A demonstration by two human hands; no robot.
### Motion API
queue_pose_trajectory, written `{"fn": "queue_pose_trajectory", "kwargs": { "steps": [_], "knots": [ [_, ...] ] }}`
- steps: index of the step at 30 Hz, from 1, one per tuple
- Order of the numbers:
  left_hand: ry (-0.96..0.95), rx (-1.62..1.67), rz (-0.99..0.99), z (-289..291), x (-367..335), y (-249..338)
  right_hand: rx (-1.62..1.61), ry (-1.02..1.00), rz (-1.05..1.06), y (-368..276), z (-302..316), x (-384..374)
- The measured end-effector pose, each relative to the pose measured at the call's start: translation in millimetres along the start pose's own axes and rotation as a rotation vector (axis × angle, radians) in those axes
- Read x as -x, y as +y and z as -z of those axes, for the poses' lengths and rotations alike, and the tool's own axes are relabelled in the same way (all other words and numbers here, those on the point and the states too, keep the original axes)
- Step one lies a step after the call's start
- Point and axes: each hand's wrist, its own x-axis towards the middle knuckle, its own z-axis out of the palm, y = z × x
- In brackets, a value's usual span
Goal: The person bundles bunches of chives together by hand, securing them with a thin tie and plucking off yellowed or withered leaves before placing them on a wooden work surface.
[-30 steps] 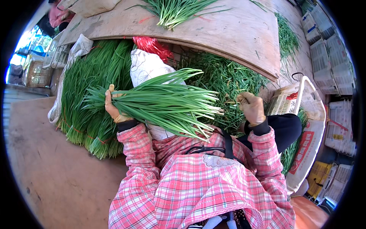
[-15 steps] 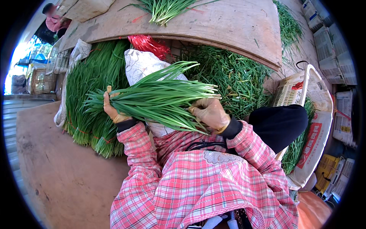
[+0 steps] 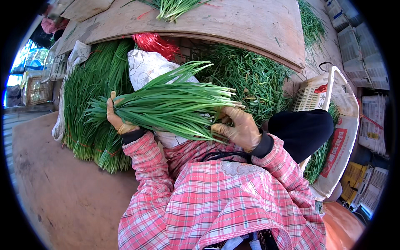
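A loose bunch of long green garlic chives (image 3: 171, 104) lies across my lap, leaves to the left and pale stem ends to the right. My left hand (image 3: 117, 118), in a tan glove, is wrapped round its leafy end, thumb up. Beside the stem ends is my gloved right hand (image 3: 242, 130), its thumb and fingers apart with a gap between them. The fingertips are at the edge of the stems; whether they touch them I cannot tell. Under the bunch shows a white sack (image 3: 146, 68).
Tied chive bundles (image 3: 93, 100) stand at the left. A heap of loose leaves (image 3: 250, 79) lies beneath the wooden board (image 3: 233, 25), which bears another bunch (image 3: 177, 8). Red plastic strips (image 3: 154, 45) hang near its edge. A lined basket (image 3: 333, 96) stands right of my knee.
My right hand has drawn a little to the right from the stems, and its thumb and fingers have parted. My left hand keeps its hold. The whole view has shifted slightly.
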Motion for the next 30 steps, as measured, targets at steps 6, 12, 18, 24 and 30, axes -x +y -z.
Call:
{"fn": "queue_pose_trajectory", "kwargs": {
  "steps": [6,12,18,24,30],
  "knots": [
    [-0.207,0.119,0.087,26,-14,5,-0.048,-0.089,-0.304,-1,-23,1],
    [-0.155,0.067,0.080,29,-21,7,0.246,0.100,0.030,-8,-8,-1],
    [-0.255,0.104,0.109,38,-25,8,0.030,-0.032,-0.111,4,5,22],
    [-0.111,-0.037,0.043,34,-28,8,-0.377,-0.083,-0.612,22,94,52],
    [-0.156,-0.158,-0.002,51,-31,15,-0.374,0.331,-0.489,22,177,74]
  ]
}}
